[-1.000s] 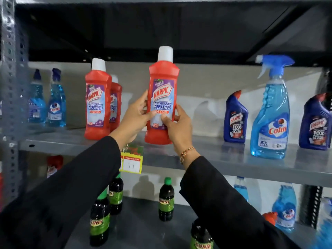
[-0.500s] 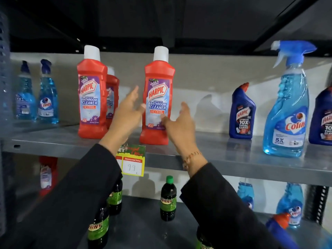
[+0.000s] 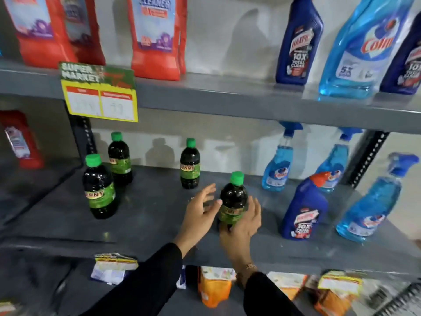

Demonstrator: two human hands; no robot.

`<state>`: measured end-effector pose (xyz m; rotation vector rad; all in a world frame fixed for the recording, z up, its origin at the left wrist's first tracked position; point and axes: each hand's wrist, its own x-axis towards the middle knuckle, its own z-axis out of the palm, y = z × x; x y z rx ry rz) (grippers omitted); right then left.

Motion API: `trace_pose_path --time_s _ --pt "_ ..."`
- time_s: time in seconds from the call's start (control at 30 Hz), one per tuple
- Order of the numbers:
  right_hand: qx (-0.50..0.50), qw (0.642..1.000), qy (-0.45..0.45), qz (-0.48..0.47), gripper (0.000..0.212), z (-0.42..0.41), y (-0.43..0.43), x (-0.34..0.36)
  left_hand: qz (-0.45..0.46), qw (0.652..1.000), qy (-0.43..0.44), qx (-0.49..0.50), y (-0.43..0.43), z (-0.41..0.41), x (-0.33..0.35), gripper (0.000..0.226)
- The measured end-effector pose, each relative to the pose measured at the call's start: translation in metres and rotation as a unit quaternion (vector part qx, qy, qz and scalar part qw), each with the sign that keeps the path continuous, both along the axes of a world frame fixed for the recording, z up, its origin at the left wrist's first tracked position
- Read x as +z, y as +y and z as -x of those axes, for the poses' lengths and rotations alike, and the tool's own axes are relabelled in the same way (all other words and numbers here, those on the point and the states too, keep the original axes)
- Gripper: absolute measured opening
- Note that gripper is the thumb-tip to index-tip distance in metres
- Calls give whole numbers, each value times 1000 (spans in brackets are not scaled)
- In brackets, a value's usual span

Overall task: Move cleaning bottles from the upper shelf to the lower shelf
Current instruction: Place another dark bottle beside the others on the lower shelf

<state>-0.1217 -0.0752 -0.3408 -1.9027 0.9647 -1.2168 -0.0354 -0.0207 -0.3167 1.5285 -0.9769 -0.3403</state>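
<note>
Red Harpic bathroom-cleaner bottles [image 3: 155, 42] stand on the grey upper shelf [image 3: 227, 96], with a dark blue Harpic bottle [image 3: 298, 46] and a blue Colin spray bottle [image 3: 362, 53] to their right. Both my hands are down at the lower shelf [image 3: 148, 213], around a small dark bottle with a green cap [image 3: 233, 197] that stands upright near its front. My right hand [image 3: 241, 226] cups the bottle's base, thumb in front and fingers on its right side. Just left of the bottle is my left hand [image 3: 198, 215], fingers spread, its thumb tip touching the bottle.
Other dark green-capped bottles [image 3: 99, 190] stand to the left and behind on the lower shelf. A blue Harpic bottle [image 3: 304, 210] and Colin sprays [image 3: 369, 208] stand to the right. A yellow price tag [image 3: 100, 94] hangs from the upper shelf's edge. Packets [image 3: 214, 286] lie below.
My hands let go of the red Harpic bottle, which stays on the upper shelf. They dropped to the lower shelf and came around the dark green-capped bottle. The view tilted down.
</note>
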Motion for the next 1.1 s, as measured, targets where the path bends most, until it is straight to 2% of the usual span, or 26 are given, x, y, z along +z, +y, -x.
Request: trace_pose_path --time_s 0.07,0.13,0.2,0.23,0.33,0.63,0.83,0.97,1.03,1.1 --pt "30 994 48 -97 88 3 -17 -11 -41 998 49 -17 -14 3 -11 47" --pt "97 988 62 -105 73 6 -32 -19 -48 995 88 -18 -23 4 -18 49" --pt "117 987 47 -105 51 9 -43 -26 -41 993 110 -15 -28 3 -24 45" --pt "117 985 46 -115 48 12 -44 -25 -40 993 113 -12 -29 3 -26 45" --pt "125 984 27 -127 48 11 -41 -23 -32 994 108 2 -28 -1 -29 53" --pt "200 973 9 -113 51 -48 -7 -19 2 992 109 57 22 -53 -23 39" --pt "215 969 12 -125 52 -67 8 -26 25 988 138 61 38 -63 -30 39" --pt "240 958 20 -158 54 -64 6 -26 26 990 108 92 35 -56 -37 34" --pt "257 950 27 -173 61 -60 5 -27 22 984 52 171 34 -49 -43 37" --pt "243 958 19 -153 67 -49 4 -22 65 962 -31 263 35 -34 -35 31"
